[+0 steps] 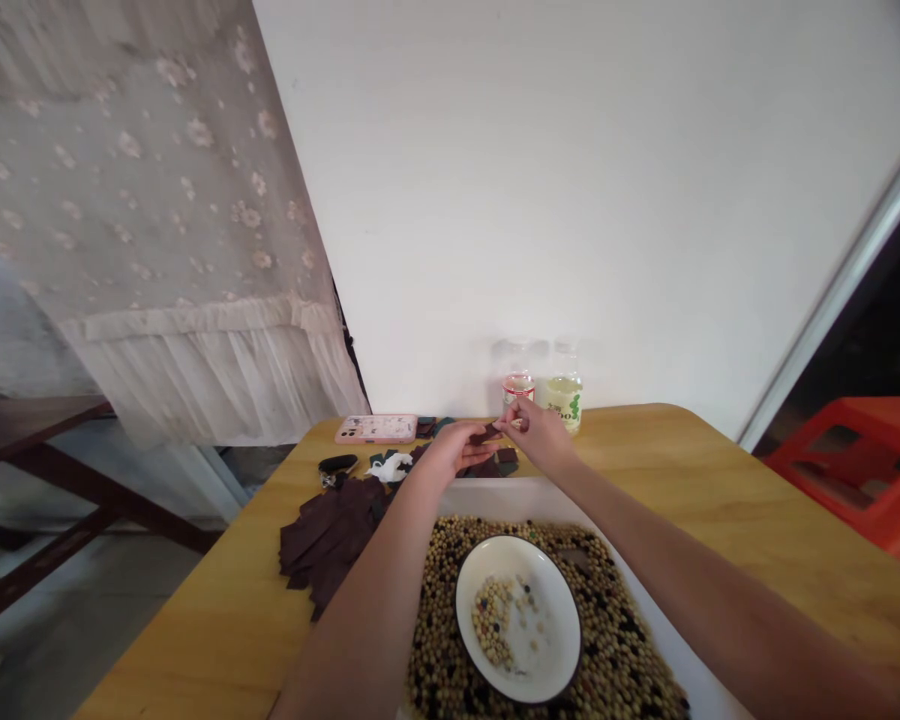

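Over the far edge of the bead tray, my left hand (pixel 461 450) grips a small dark brown piece of cloth (pixel 484 436). My right hand (pixel 531 424) pinches the same piece at its right end, thumb and forefinger together. More dark brown cloth pieces (pixel 330 535) lie heaped left of my left forearm. Beyond the tray are further small brown and dark green pieces (pixel 506 458), partly hidden by my hands. Between my forearms, a white bowl (pixel 562 640) rests on the beads, with some pale and a few black ones in it.
Tan and black beads (pixel 622 640) fill the white tray (pixel 540 492). A phone in a pink case (pixel 377 429), a black key fob (pixel 337 464) and a crumpled white scrap (pixel 390 467) lie back left. Two clear jars (pixel 565 390) stand against the wall. A red stool (pixel 862 470) is at right.
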Motion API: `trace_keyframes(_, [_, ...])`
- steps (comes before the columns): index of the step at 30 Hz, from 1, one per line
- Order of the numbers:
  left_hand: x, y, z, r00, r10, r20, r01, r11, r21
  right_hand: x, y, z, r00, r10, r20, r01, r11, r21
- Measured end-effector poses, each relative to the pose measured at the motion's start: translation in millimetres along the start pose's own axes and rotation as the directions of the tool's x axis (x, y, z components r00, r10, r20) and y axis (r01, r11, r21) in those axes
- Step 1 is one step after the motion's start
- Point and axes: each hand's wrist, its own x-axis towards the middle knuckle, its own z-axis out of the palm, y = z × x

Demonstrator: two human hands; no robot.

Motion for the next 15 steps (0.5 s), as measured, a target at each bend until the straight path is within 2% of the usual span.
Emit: trace_keyframes(15, [-0.2, -0.3, 0.2, 1.000, 0.006, 0.014, -0.005, 1.000, -0.019, 2.8, 5.2, -0.8, 0.999, 0.025, -0.027, -0.024, 0.998, 0.066])
